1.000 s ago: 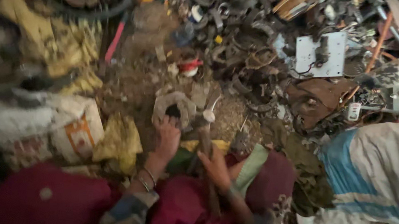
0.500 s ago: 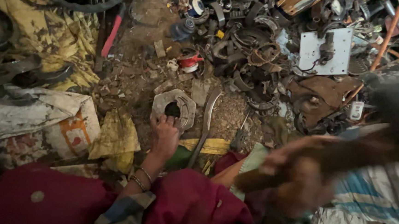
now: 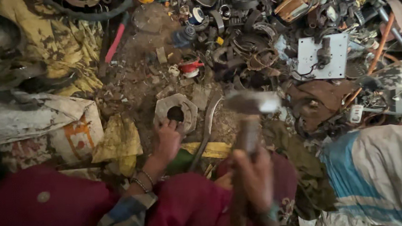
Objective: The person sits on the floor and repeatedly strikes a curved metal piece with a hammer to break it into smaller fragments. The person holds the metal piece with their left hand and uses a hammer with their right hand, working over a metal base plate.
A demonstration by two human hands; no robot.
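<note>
My left hand [image 3: 166,142] rests on the near edge of a grey octagonal metal ring with a dark centre hole [image 3: 177,112], which lies on the dirt ground. My right hand [image 3: 255,178] grips the wooden handle of a hammer [image 3: 251,106]; the metal head is blurred and hangs to the right of the ring, above the ground. A thin curved metal bar [image 3: 208,126] lies between the ring and the hammer. Bangles sit on my left wrist, and my red-clothed knees fill the bottom of the view.
A heap of dark scrap metal parts [image 3: 252,35] covers the top and right, with a pale plate [image 3: 322,56] in it. A printed white sack [image 3: 48,129] and yellow cloth [image 3: 116,141] lie left. A blue-and-white sack [image 3: 381,176] sits right. A red-handled tool [image 3: 115,41] lies near the top.
The hammer was by the ring, swung out to the right in a blur, and now points forward again with its head right of the ring. My left hand stayed at the ring.
</note>
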